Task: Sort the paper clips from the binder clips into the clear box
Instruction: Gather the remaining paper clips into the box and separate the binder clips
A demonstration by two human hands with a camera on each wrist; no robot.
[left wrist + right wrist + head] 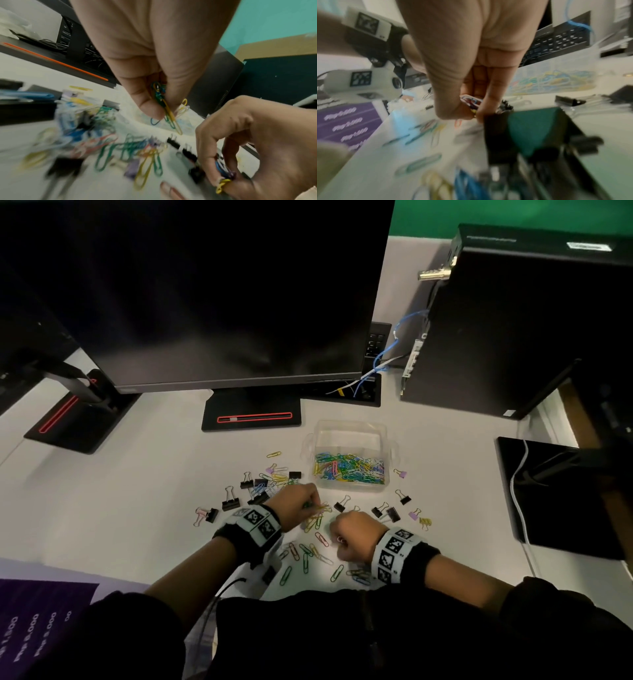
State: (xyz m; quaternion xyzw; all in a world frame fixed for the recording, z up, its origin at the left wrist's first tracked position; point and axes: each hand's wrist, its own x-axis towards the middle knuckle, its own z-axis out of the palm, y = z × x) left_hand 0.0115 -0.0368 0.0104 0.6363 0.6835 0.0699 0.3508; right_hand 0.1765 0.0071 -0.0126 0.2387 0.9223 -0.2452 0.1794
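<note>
Coloured paper clips [308,553] and black and pastel binder clips [230,503] lie scattered on the white desk. The clear box [349,455], further back, holds a layer of paper clips. My left hand [298,503] pinches a bunch of green, blue and yellow paper clips [164,112] between thumb and fingers just above the desk. To its right, my right hand [349,537] is curled round several paper clips [471,102], seen also as blue and yellow paper clips [223,175] in the left wrist view.
A monitor [212,292] on a black base [251,414] stands behind the clips, a second stand [78,419] at left. A black computer case [513,320] with cables is at back right. A black pad [561,498] lies right, a purple sheet [34,625] near left.
</note>
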